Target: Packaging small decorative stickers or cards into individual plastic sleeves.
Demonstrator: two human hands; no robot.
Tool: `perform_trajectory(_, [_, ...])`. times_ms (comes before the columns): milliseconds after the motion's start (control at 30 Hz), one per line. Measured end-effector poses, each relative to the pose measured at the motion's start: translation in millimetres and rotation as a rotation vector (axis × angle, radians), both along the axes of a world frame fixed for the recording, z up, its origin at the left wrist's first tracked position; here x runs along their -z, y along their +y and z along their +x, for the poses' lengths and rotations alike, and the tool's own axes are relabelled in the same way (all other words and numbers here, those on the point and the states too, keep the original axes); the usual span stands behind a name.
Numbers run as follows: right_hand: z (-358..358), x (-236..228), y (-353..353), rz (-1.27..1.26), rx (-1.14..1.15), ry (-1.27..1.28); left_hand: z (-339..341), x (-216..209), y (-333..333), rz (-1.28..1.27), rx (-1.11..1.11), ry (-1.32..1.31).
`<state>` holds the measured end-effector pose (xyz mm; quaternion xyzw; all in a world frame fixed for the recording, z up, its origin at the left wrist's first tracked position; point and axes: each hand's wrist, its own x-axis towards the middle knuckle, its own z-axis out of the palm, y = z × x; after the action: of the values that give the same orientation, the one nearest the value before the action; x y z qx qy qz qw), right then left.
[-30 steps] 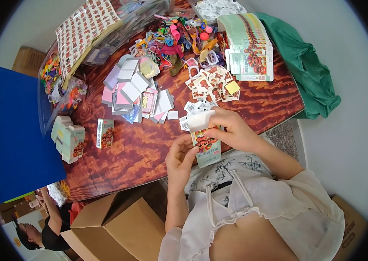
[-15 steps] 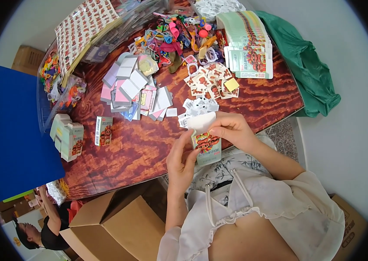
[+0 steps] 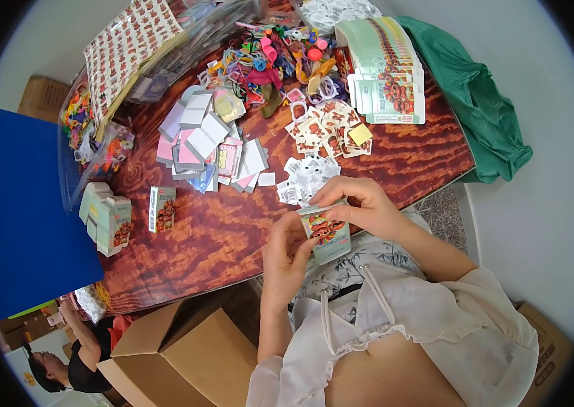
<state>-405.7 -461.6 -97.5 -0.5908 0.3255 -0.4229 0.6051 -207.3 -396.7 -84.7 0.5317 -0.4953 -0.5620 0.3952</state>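
Observation:
A small pale green carton [image 3: 332,249] with red cartoon figures is held between both hands, just off the table's near edge. My left hand [image 3: 284,254] grips its left side, the thumb lying on the printed front. My right hand [image 3: 360,207] is closed at the carton's top end, thumb in front and fingers over the top flap, which is folded nearly down. Just beyond my fingers lies a pile of small white printed slips [image 3: 309,175]. Behind that are small picture cards [image 3: 321,125] with a yellow square [image 3: 360,133] on them.
A row of flat green cartons [image 3: 385,68] lies at the far right, beside green cloth [image 3: 490,108]. Colourful trinkets [image 3: 273,57] and notepads [image 3: 199,136] are heaped further back. Finished-looking cartons [image 3: 107,217] stand left. An open cardboard box [image 3: 192,346] sits below; another person [image 3: 77,353] works nearby.
The carton's white top flap stood up before and is now folded down under my right fingers. More of the white slips show behind it.

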Motion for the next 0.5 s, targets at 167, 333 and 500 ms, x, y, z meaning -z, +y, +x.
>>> perform_trajectory(167, [-9.3,2.4,-6.9,0.247,-0.032,0.012,-5.2,-5.9,0.3,0.016,0.031,0.011])
perform_trajectory(333, [-14.9,2.6,-13.5,0.440,-0.067,-0.015,-4.3,-3.2,-1.2,0.044,0.121,0.001])
perform_trajectory(500, [-13.8,-0.8,-14.8,0.321,-0.052,0.089,-3.2,1.1,-0.2,0.077,0.040,0.181])
